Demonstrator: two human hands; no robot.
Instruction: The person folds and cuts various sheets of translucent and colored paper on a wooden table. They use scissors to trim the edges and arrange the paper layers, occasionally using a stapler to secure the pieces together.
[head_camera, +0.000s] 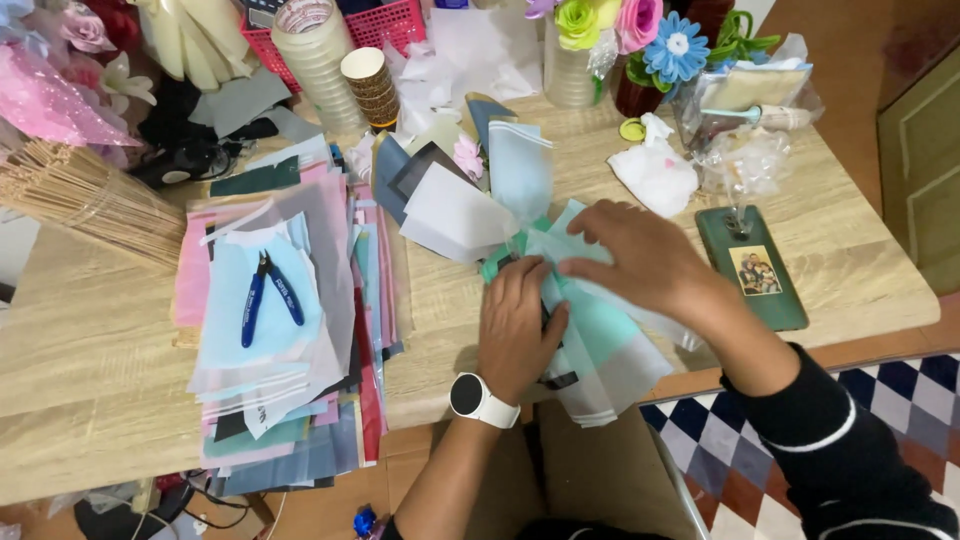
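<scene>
A bouquet wrap of layered paper sheets (470, 195) in grey, white, pale blue and teal lies on the wooden table (90, 330), pinched in at its middle. My left hand (518, 325), with a white watch at the wrist, presses on that pinched middle. My right hand (640, 255) reaches in from the right, its fingers gripping the teal and translucent sheets beside the left hand. The lower sheets (610, 365) hang past the table's front edge.
A stack of coloured paper sheets (300, 400) lies at the left with blue-handled cutters (268, 297) on top. A bundle of wooden sticks (85, 200), tape rolls (312, 55), paper cups (372, 85), artificial flowers (650, 40), a phone (752, 265) and a white wad (655, 170) surround the work.
</scene>
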